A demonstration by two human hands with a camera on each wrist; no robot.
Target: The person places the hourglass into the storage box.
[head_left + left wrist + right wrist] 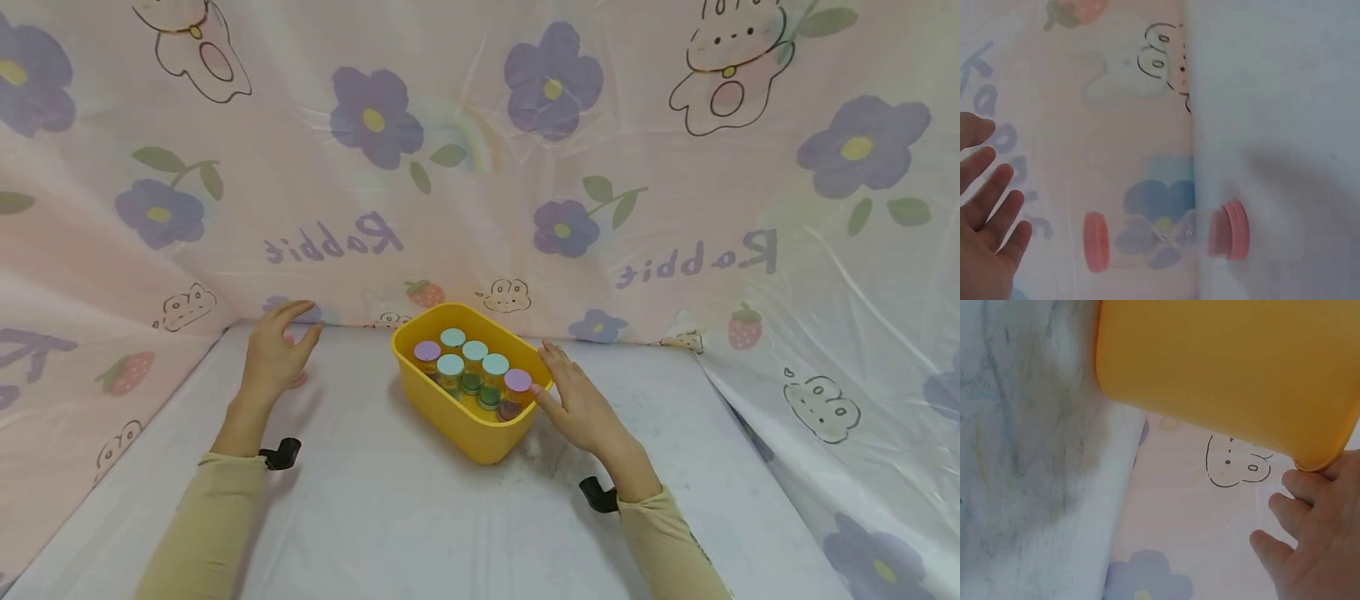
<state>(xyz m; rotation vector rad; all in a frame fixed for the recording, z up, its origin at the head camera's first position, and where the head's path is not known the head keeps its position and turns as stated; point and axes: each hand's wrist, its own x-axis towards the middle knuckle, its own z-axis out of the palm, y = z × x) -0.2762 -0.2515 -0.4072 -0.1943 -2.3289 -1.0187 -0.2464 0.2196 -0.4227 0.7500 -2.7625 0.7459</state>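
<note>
The yellow plastic bin [471, 421] sits mid-table near the back wall, holding 6 small clear jars: 4 with pale teal lids [473, 351], 2 with lilac lids [517, 381]. My right hand [581, 404] lies flat, fingers straight, against its right rim; a careless shove could tip the jars over. My left hand [273, 357] hangs released, holding nothing, over a pink-lidded clear jar [1227, 230] lying on the white table [390, 517]; knocked, it may roll.

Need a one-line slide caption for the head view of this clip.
Right hand touches the rim of a yellow tub of capped jars; left hand hovers open beside it.
</note>
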